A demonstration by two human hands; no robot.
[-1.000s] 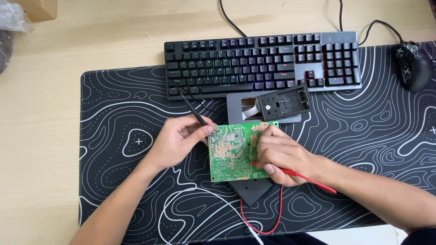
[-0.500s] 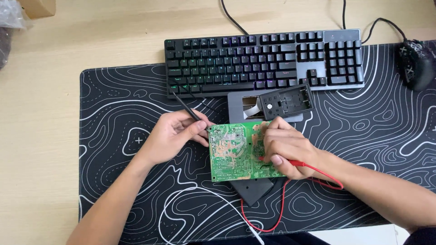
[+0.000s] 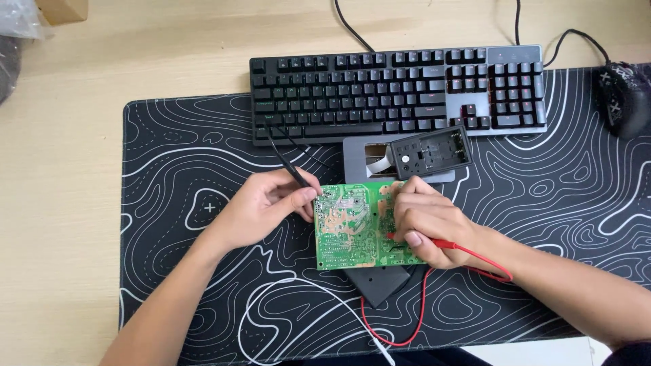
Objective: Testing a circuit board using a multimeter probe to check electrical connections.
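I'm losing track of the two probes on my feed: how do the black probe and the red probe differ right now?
The black probe is in the left hand; the red probe is in the right hand. The black probe slants up toward the keyboard, its tip at the green board's left edge; the red probe lies nearly level, its tip on the board's right part. The red lead loops below the board; the black lead runs toward the keyboard. Both are slim and touch the board.

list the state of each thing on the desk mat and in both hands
left hand: holds the black probe, tip on the board's left edge
right hand: holds the red probe, fingers resting on the board
green circuit board: flat, solder side up, on a dark base
keyboard: backlit
black module: lying on a grey panel, apart from the board
red lead: looped loosely on the desk mat
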